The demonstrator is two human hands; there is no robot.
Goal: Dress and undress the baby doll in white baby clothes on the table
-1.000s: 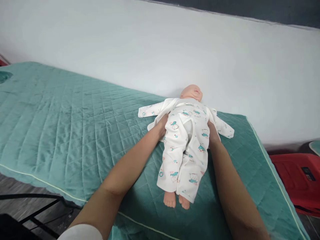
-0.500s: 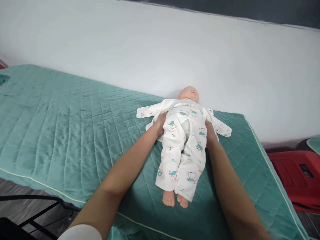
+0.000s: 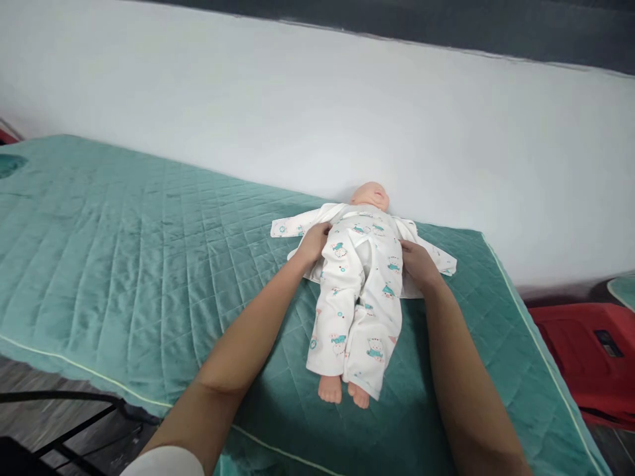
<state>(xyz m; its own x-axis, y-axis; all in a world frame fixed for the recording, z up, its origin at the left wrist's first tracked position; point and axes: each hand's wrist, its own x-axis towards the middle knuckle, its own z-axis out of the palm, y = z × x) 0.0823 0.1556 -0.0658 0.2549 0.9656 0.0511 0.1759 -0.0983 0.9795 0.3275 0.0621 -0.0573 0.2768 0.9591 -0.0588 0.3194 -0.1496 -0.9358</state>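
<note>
A baby doll lies on its back, its head toward the wall and its bare feet toward me. It wears white printed pants, pulled up high over the torso; plain white shows through a gap at the crotch. Beneath spreads a matching white jacket with both sleeves out sideways. At the waist's left side, my left hand is closed on the pants' edge, fingertips partly hidden. My right hand pinches the pants at the opposite side, thumb and fingers close together, with the jacket's hem below it.
Everything lies on a quilted green cover over a bed or table, against a white wall. A red plastic chair stands off the right edge. A black metal frame is at the lower left.
My right hand has come out from beside the doll's hip, and more of its back and fingers shows. The left hand has shifted slightly at the waist. The camera view has tilted a little.
</note>
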